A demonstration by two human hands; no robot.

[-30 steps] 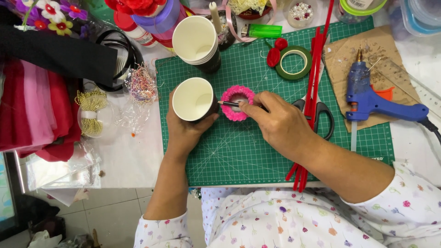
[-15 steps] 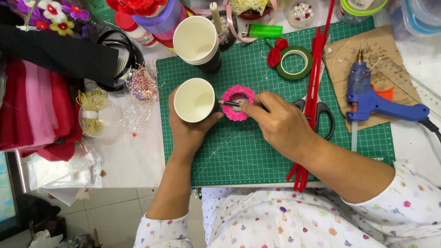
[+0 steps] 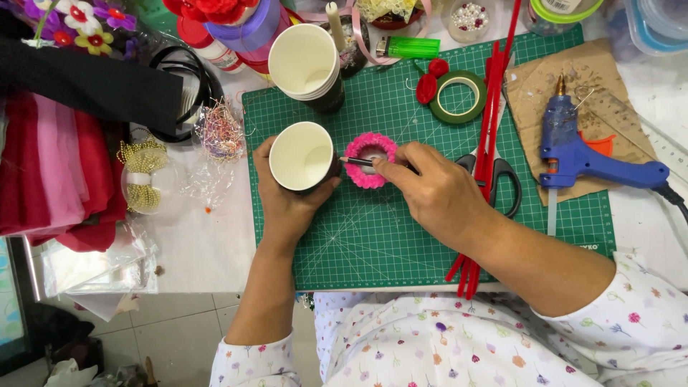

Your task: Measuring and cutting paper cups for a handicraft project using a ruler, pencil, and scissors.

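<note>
Nothing much has shifted since the earlier frame: the left hand (image 3: pixel 287 204) still clasps the paper cup (image 3: pixel 302 156) mid-mat, touching the pink ring (image 3: pixel 369 160). Right hand (image 3: pixel 433 190) fingers pinch a dark pencil (image 3: pixel 356 161) against the cup; marking seems under way, and the next move needs the cup held steady.

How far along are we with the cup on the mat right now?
Looks done: a pink fuzzy ring lies finished on the green cutting mat. In hand: the left hand grips a paper cup; the right hand holds a pen, tip at the cup's side. Left: the cup looks plain; the glue gun lies untouched.
</note>
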